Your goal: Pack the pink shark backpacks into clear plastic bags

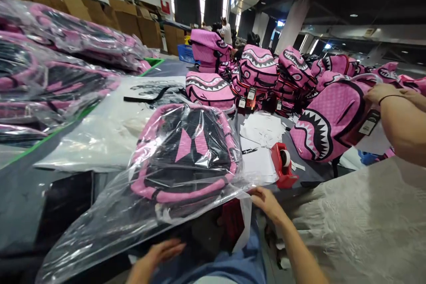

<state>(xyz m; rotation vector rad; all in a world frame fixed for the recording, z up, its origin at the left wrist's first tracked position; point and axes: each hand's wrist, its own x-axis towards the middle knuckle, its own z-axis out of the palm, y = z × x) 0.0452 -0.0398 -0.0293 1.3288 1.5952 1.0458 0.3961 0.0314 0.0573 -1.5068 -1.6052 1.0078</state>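
Note:
A pink and black backpack lies inside a clear plastic bag on the table, its dark strap side up. The bag's loose end spreads to the left and hangs past the table edge. My right hand pinches the bag's edge at the near right corner. Below the bag, my left hand is open with its fingers stretched out, apart from the backpack. Right of the backpack are loose white paper sheets, a pen and a red tape dispenser.
Bagged backpacks are piled at left, beside flat plastic bags. Several pink shark-mouth backpacks crowd the table's far side. At right, a co-worker's hands hold a tagged backpack. A dark flat object lies at left.

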